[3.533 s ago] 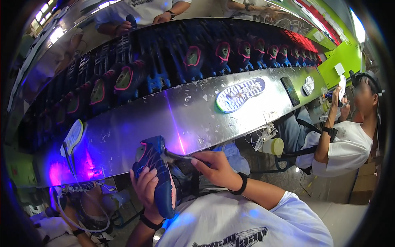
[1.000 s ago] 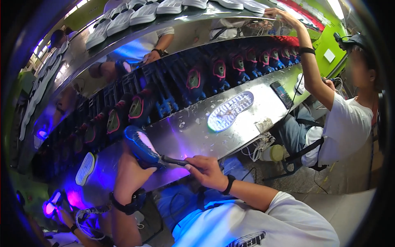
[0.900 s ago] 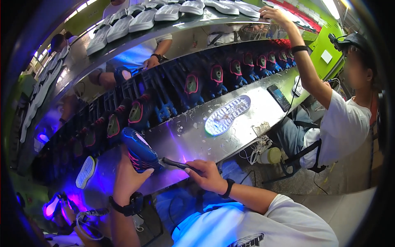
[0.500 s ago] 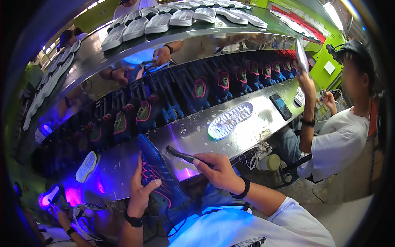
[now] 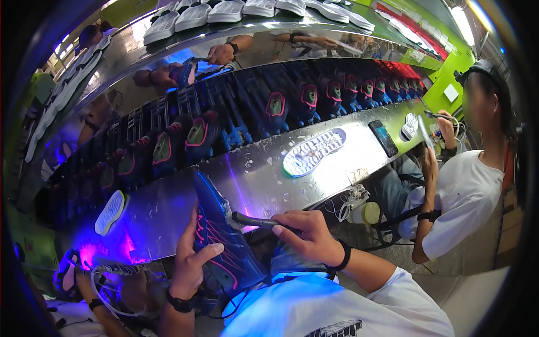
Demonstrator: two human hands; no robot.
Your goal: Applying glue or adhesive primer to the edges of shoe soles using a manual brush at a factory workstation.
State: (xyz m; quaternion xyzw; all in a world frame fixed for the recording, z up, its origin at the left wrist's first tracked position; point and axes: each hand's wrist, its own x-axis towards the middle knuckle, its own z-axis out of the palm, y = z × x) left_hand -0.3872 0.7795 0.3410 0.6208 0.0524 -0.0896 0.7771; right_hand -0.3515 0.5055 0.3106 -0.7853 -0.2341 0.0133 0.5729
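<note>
My left hand [image 5: 191, 253] grips a dark blue shoe upper [image 5: 230, 238] with pink-red lines, fingers behind it and thumb across its side. The upper is tilted, toe end up and away from me. In my right hand [image 5: 306, 231] is a dark-handled brush [image 5: 255, 221], pinched between thumb and fingers. Its bristle end meets the right edge of the upper, where a pale, wet-looking strip shows. Beyond them a white shoe sole [image 5: 314, 153] lies on the metal bench [image 5: 252, 163]. Another sole with a yellowish edge [image 5: 110, 212] lies to the left.
Several blue-and-pink shoe uppers [image 5: 199, 133] stand in a rack along the bench. White soles [image 5: 227, 12] line the shelf above. A phone [image 5: 383, 138] lies at right, near a pale round container [image 5: 366, 213] below the edge. Co-workers sit at right [image 5: 471, 185] and lower left [image 5: 84, 286].
The brush end has come down onto the upper's right edge. The upper has turned slightly in my left hand. At right, the co-worker's raised sole has been lowered toward the bench.
</note>
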